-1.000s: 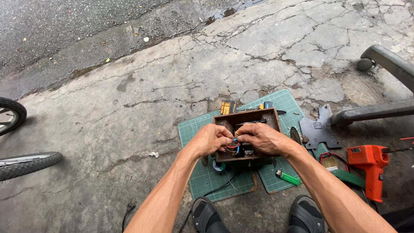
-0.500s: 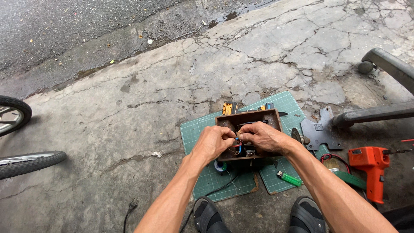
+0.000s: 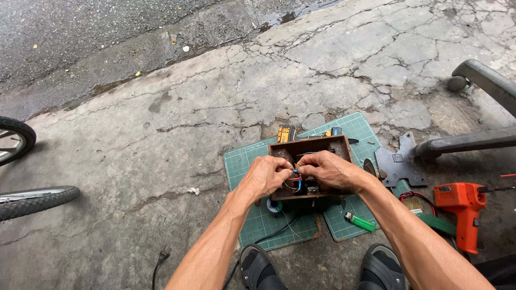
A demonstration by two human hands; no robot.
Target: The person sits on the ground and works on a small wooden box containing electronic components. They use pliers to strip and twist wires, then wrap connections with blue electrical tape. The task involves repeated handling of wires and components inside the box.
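Cracked concrete (image 3: 161, 134): left hand (image 3: 266, 177), right hand (image 3: 328, 171) pinch wires (image 3: 294, 180) (open box (image 3: 309, 147)).

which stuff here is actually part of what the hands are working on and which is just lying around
In use: left hand, right hand, wires, brown box, green mat.

Lying about: orange drill, lighter, black plate, plug, bicycle wheel.

We see the box (image 3: 310, 147) sitting on the mat (image 3: 244, 161) on the floor (image 3: 161, 134), wires (image 3: 294, 180) in it, a lighter (image 3: 359, 220) on the mat's near right corner, a drill (image 3: 459, 204) farther right, and wheels (image 3: 21, 161) far left.
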